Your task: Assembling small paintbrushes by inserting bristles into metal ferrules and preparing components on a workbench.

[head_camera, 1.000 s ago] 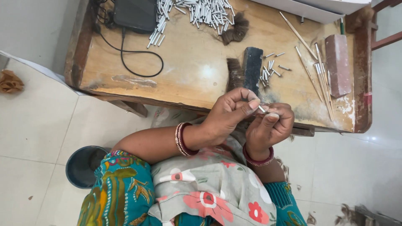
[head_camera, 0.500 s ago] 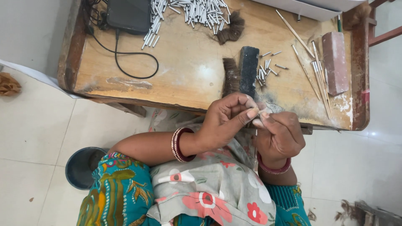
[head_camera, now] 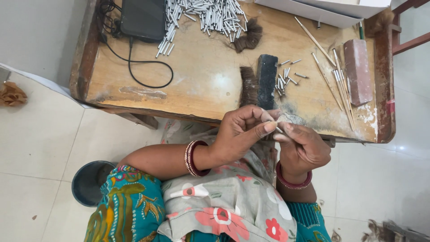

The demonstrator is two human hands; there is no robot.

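The fingers (head_camera: 264, 127) of the left hand (head_camera: 242, 134) and those of the right hand (head_camera: 302, 145) meet, pinching a small metal tube (head_camera: 278, 130) between them, just off the near edge of the bench (head_camera: 201, 85). Open floor lies to either side. Both wrists bend inward above the lap; a dark comb block (head_camera: 267, 80) sits just beyond.

My left wrist (head_camera: 193, 157): stacked red and gold bangles. My right wrist (head_camera: 293, 179): red bangle. Clothing: teal patterned garment, grey floral cloth.
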